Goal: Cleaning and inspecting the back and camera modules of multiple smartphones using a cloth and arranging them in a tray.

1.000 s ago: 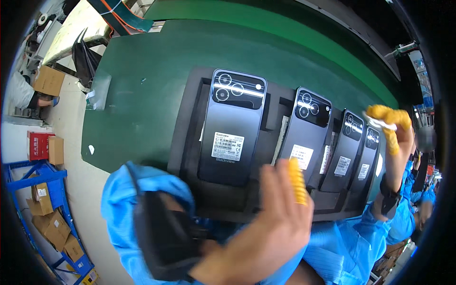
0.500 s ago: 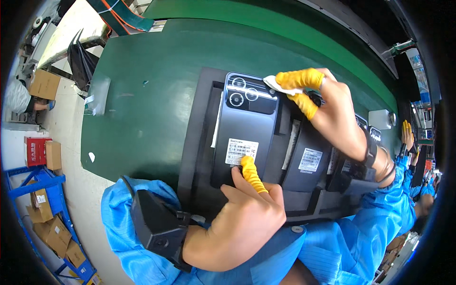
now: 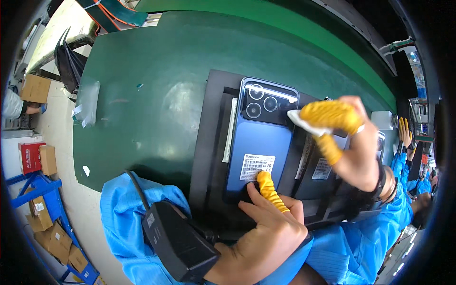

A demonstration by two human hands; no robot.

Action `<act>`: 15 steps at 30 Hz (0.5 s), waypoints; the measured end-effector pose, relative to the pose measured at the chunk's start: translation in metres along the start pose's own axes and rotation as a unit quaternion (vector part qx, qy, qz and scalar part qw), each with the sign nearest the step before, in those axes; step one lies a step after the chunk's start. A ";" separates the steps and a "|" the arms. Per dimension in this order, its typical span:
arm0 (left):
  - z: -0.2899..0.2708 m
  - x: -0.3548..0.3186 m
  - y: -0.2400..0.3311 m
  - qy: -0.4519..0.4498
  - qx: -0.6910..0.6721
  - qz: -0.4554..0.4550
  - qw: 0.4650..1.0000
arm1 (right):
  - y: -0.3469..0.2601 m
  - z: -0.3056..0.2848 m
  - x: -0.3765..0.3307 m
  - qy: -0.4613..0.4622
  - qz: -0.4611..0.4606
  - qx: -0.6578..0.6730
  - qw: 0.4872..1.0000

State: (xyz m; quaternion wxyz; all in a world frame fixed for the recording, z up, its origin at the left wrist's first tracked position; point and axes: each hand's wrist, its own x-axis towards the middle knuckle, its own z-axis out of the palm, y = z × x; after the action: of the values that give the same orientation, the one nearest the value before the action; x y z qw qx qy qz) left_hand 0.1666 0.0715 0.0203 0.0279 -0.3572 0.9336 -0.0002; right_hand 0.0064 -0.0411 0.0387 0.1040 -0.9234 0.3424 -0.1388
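A blue phone (image 3: 259, 142) lies back side up in a black tray (image 3: 209, 142) on the green conveyor belt (image 3: 156, 95). My left hand (image 3: 268, 228) rests at the phone's lower end, with one yellow-cotted finger pressed beside the white label. My right hand (image 3: 346, 142), with yellow finger cots, pinches a small white cloth (image 3: 304, 121) at the phone's upper right corner, next to the camera block. A second dark phone (image 3: 318, 166) lies in the tray under my right hand, partly hidden.
A black device (image 3: 178, 242) is strapped to my left blue sleeve. Another person's yellow-cotted hand (image 3: 405, 133) shows at the far right. Cardboard boxes (image 3: 35, 88) and a blue rack (image 3: 33, 194) stand on the floor to the left.
My right hand came in from the far right with the cloth and reached the phone's camera corner. My left hand went down onto the phone's lower end. The view closed in on the tray.
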 end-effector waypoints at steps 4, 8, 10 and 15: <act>0.007 -0.009 0.009 0.030 0.034 -0.058 0.997 | -0.001 0.007 0.028 0.116 0.011 0.161 0.980; -0.002 -0.005 -0.002 0.025 0.023 -0.010 0.999 | 0.009 0.025 0.052 0.098 -0.173 0.074 0.977; -0.004 -0.005 -0.007 0.013 0.069 0.038 0.997 | 0.012 0.034 0.058 0.063 -0.193 0.079 0.976; -0.007 -0.003 -0.010 -0.008 0.076 0.049 0.996 | 0.005 0.038 0.058 0.003 -0.243 0.035 0.969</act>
State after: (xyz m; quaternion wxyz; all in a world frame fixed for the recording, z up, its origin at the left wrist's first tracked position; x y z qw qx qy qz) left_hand 0.1754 0.0656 0.0274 0.0620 -0.3078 0.9471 -0.0671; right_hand 0.0581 -0.0797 0.0119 0.0987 -0.9742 0.1034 -0.1747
